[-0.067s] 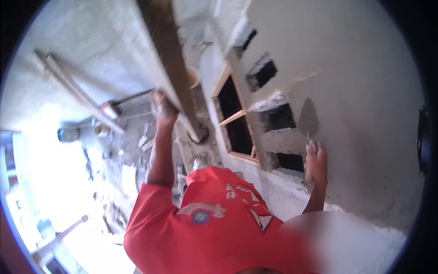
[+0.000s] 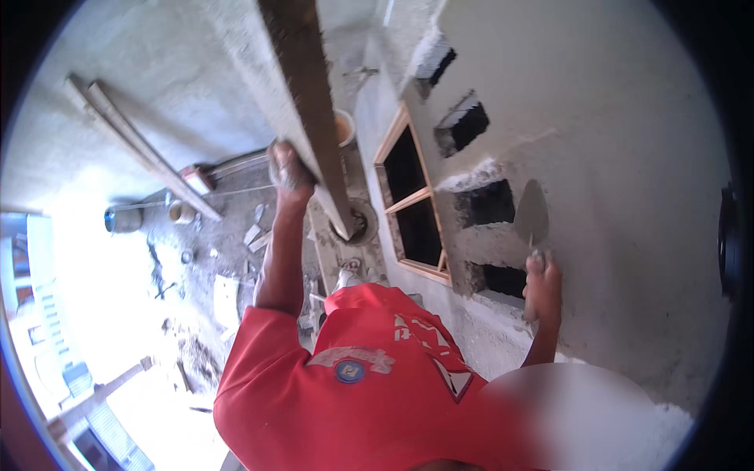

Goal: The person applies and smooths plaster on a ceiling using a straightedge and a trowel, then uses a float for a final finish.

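My left hand [image 2: 287, 169] is raised and gripped around the edge of a long brown wooden plank [image 2: 308, 102], which runs from the top of the view down to a mortar pan. My right hand [image 2: 542, 287] holds a small pointed trowel [image 2: 532, 213] by its handle. The blade lies flat against the grey plastered wall [image 2: 613, 141], beside a row of dark rectangular vent openings [image 2: 487, 202]. Fresh lighter plaster shows around the openings. My red shirt [image 2: 369, 392] fills the lower middle.
A wooden window frame [image 2: 412, 196] sits in the wall left of the vents. Below are a round mortar pan [image 2: 357, 226], an orange bucket [image 2: 343, 128], long boards [image 2: 133, 141] leaning at the left, a tin can [image 2: 119, 218] and rubble on the ground.
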`<state>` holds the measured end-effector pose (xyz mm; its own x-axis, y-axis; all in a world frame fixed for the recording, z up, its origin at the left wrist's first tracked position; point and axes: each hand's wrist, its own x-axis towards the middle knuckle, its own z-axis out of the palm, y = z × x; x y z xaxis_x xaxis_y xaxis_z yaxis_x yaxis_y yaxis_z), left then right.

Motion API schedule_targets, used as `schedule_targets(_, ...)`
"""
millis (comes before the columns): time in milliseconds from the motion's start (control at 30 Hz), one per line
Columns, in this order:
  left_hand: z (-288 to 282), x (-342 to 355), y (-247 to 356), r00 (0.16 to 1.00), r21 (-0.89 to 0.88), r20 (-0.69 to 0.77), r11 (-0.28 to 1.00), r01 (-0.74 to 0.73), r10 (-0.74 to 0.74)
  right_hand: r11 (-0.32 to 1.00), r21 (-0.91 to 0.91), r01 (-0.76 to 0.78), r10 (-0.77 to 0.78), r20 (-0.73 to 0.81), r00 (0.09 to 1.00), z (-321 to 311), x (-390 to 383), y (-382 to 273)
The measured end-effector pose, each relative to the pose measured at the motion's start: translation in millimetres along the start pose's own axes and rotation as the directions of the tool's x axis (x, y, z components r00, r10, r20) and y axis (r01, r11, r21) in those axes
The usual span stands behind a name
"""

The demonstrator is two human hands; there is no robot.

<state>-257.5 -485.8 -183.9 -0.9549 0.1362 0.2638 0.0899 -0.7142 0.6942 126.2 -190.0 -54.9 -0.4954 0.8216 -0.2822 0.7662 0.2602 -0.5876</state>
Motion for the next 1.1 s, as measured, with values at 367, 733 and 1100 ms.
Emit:
schedule_targets(367, 40, -7, 28, 0.974, 0.365, 0.219, 0.931, -0.018, -0.067, 0.988, -0.149, -0.041, 0.075, 0.228, 0.971, 65, -36, 76)
schedule_targets(733, 112, -45, -78, 0.898, 0.193, 0.378, 0.968, 0.161, -0.225, 0.991, 0.075, -0.109, 0.092, 0.199, 0.976, 56, -97, 134)
schedule_targets(1100, 243, -253, -139, 0.584, 0.245, 0.687, 0.895, 0.374, -0.432, 0.924, 0.135, 0.357, -0.187, -0.655, 0.732, 19, -181, 171)
